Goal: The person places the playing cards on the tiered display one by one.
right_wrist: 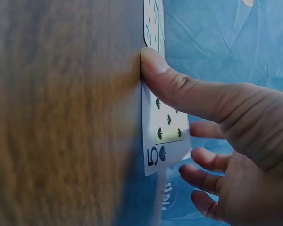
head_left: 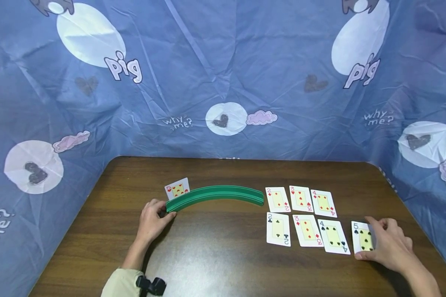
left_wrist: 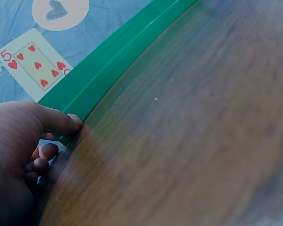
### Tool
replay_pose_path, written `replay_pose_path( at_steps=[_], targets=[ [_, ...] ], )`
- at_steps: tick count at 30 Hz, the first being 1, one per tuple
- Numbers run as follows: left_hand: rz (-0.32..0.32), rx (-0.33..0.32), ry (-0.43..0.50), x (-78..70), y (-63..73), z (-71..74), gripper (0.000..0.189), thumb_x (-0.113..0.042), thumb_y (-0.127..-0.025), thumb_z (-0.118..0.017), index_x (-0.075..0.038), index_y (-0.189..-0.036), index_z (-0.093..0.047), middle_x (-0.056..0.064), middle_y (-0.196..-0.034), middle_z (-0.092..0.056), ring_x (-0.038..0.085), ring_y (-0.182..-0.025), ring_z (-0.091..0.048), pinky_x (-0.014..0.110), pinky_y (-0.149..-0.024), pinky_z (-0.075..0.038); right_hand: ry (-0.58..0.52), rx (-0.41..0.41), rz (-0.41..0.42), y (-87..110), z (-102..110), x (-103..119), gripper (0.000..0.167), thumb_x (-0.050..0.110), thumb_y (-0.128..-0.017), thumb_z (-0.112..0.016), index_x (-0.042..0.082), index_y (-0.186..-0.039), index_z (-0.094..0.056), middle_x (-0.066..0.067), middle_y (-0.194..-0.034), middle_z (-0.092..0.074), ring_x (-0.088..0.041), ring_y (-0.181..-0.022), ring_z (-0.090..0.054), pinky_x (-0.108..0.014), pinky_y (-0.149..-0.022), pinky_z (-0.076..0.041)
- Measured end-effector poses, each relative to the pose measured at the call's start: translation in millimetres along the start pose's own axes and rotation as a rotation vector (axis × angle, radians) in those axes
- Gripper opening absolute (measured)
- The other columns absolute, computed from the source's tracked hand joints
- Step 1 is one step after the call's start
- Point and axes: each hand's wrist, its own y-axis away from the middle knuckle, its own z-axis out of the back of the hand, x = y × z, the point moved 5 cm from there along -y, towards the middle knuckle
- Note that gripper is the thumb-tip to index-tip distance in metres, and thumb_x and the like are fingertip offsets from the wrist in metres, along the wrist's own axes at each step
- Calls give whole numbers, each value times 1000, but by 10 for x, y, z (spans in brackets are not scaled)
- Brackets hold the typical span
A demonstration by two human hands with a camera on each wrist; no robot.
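A green curved card holder [head_left: 215, 192] lies on the table with the five of hearts [head_left: 177, 188] upright in its slot near the left end. My left hand [head_left: 152, 220] pinches that end, the thumb on the near side in the left wrist view. At the right, my right hand [head_left: 392, 245] grips the five of spades [head_left: 361, 237] across its right part, thumb at the near edge and a finger at the far edge. The right wrist view shows the thumb over the card's face, with the card's index corner [right_wrist: 154, 157] sticking out and the other fingers behind.
Left of the right hand lie two face-up rows. The two of diamonds [head_left: 277, 199], three of hearts [head_left: 301, 199] and four of diamonds [head_left: 323, 203] form the far one; the two of clubs [head_left: 278, 229], three of diamonds [head_left: 307, 231] and four of spades [head_left: 333, 236] the near one. Blue cloth [head_left: 223, 74] surrounds the wooden table [head_left: 223, 255].
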Motion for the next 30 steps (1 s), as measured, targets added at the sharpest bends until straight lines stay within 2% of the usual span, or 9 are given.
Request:
replay_pose_path(
  at_steps=[3, 8, 12, 15, 18, 21, 24, 30],
  targets=[
    [10, 8, 3, 6, 0, 6, 24, -12, -74, -83, 0, -93, -73, 12, -84, -64, 24, -80, -53, 34, -72, -37, 27, -41, -6, 10, 21, 18, 115, 57, -46, -92, -1, -134, -45, -34, -116, -39, -58, -98, -45, -59, -66, -36],
    [24, 23, -2, 23, -6, -3, 26, -13, -74, -84, 0, -94, -73, 12, -86, -64, 24, -82, -53, 34, -73, -37, 60, -108, -18, 57, 26, 30, 103, 54, -45, -93, 2, -123, -50, -34, -115, -39, -57, -90, -47, -56, -61, -36],
    [19, 22, -2, 26, -10, -12, 27, -13, -74, -84, 1, -94, -73, 12, -86, -64, 24, -81, -53, 34, -73, -38, 81, -72, -62, 83, 30, 4, 111, 62, -47, -90, -1, -126, -44, -38, -115, -39, -50, -78, -53, -55, -57, -40],
    [23, 25, 0, 28, -12, -15, 27, -13, -74, -84, 1, -95, -73, 12, -86, -64, 24, -82, -53, 34, -74, -37, 81, -29, -90, 102, 35, -12, 112, 65, -52, -87, -2, -129, -39, -35, -109, -44, -40, -70, -55, -54, -55, -42],
    [24, 24, 0, 26, -16, -17, 27, -13, -74, -84, 0, -94, -73, 12, -86, -64, 24, -82, -54, 35, -74, -37, 64, -59, -68, 135, 52, -4, 97, 53, -59, -89, 1, -126, -41, -26, -96, -50, -31, -66, -54, -50, -54, -42],
    [18, 23, -3, 25, -17, -17, 26, -13, -74, -84, 0, -94, -73, 12, -86, -64, 24, -82, -53, 35, -74, -37, 51, -174, 14, 184, 94, 40, 77, 31, -62, -92, 1, -119, -48, -16, -85, -54, -24, -65, -52, -44, -53, -41],
    [17, 22, -1, 27, -16, -16, 26, -13, -74, -84, 0, -94, -73, 12, -86, -64, 24, -82, -53, 35, -74, -37, 32, -266, 85, 226, 137, 77, 60, 13, -65, -89, 1, -112, -55, -12, -81, -57, -20, -66, -51, -41, -54, -40],
    [7, 6, -1, 22, -9, -9, 26, -11, -73, -84, 0, -93, -73, 12, -85, -64, 24, -81, -54, 34, -73, -37, 20, -241, 94, 249, 167, 79, 36, 1, -75, -81, 2, -105, -61, -6, -78, -60, -9, -67, -46, -31, -56, -38]
  ],
)
